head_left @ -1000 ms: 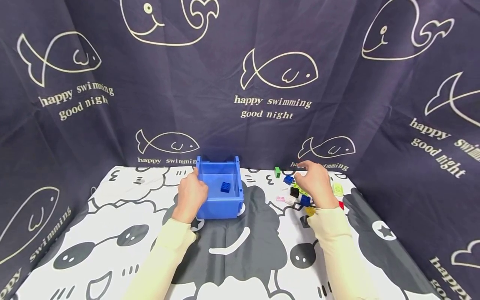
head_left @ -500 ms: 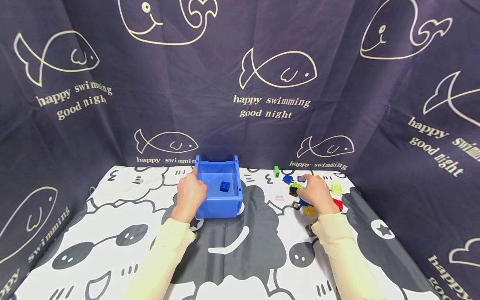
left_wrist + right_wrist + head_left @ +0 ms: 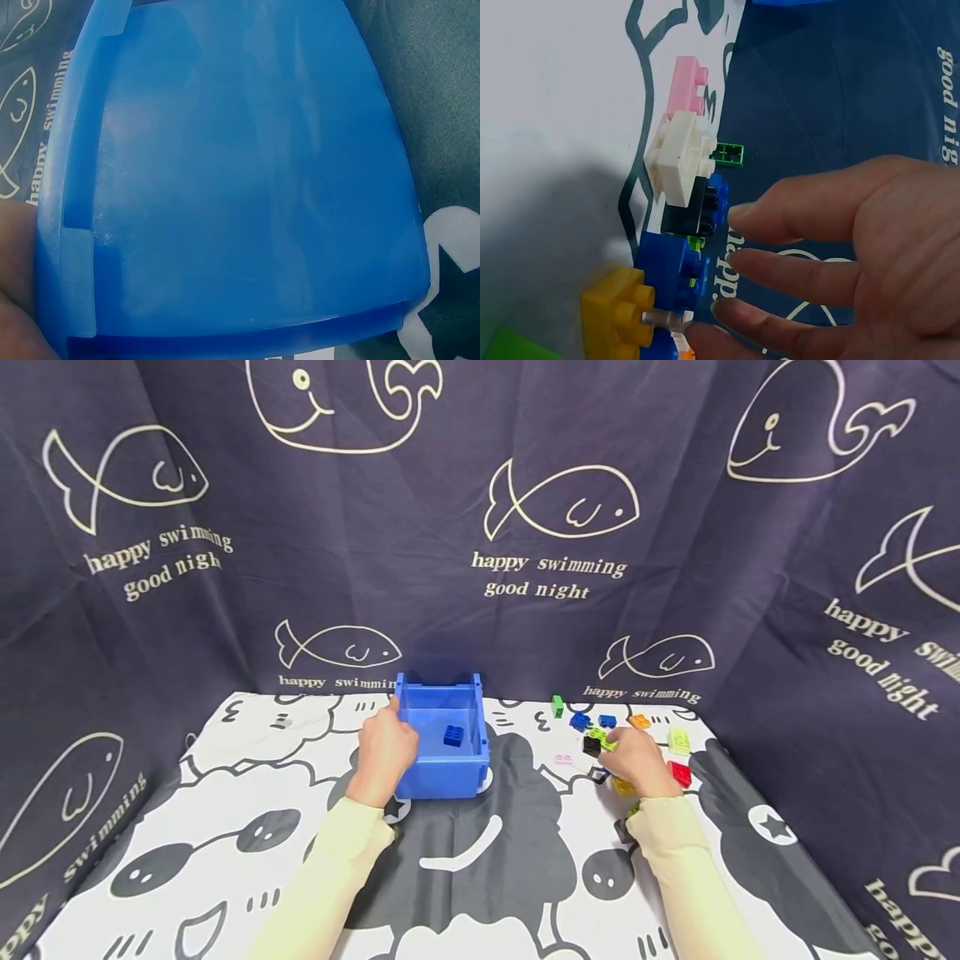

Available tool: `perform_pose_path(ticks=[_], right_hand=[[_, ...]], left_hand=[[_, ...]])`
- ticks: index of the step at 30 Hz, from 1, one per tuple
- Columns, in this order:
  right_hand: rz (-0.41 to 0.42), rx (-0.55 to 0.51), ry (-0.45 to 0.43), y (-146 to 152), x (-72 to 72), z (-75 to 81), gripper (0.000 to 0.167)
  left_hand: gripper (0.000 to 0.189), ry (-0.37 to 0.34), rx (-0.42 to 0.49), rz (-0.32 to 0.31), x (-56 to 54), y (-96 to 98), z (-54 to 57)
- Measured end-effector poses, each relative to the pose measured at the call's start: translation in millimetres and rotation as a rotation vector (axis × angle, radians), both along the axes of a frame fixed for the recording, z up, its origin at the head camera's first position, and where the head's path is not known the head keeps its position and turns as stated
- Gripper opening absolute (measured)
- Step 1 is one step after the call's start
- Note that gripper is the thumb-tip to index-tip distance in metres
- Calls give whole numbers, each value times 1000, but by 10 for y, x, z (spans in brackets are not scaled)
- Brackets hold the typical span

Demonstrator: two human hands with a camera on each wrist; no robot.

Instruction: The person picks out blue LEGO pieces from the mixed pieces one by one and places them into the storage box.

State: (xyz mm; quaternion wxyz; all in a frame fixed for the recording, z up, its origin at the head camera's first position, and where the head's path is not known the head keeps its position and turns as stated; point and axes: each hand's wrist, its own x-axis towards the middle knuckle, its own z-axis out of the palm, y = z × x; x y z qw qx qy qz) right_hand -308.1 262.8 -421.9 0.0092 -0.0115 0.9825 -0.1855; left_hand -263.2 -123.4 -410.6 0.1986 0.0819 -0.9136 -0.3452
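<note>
My left hand (image 3: 386, 747) grips the left wall of a blue plastic bin (image 3: 441, 779); that wall fills the left wrist view, with fingers (image 3: 13, 289) at its rim. A dark blue toy brick (image 3: 453, 736) lies inside the bin. Over the loose bricks on the right is my right hand (image 3: 637, 760), low, with thumb and fingers apart and nothing seen between them. In the right wrist view, its fingertips are near a black brick (image 3: 682, 214), a blue brick (image 3: 662, 262) and a yellow brick (image 3: 604, 311). A white brick (image 3: 679, 157) stands beside the black one.
Around the pile lie a pink brick (image 3: 562, 760), a green brick (image 3: 557, 707), an orange brick (image 3: 640, 721), a pale lime brick (image 3: 678, 741) and a red brick (image 3: 679, 774). A dark printed curtain (image 3: 525, 635) rises behind the cartoon-patterned cloth (image 3: 262, 868).
My right hand has come down from above the bricks and toward me, uncovering the orange and red bricks. The left hand stays on the bin.
</note>
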Motion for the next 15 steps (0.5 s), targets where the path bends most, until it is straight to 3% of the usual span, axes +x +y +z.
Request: perform_pose_path(ticks=[10, 15], right_hand=[[-7, 29, -32, 36, -94, -141, 43], [4, 47, -22, 41, -113, -184, 35]], left_hand=[[58, 22, -21, -4, -12, 1, -2], [58, -4, -5, 1, -9, 9, 0]])
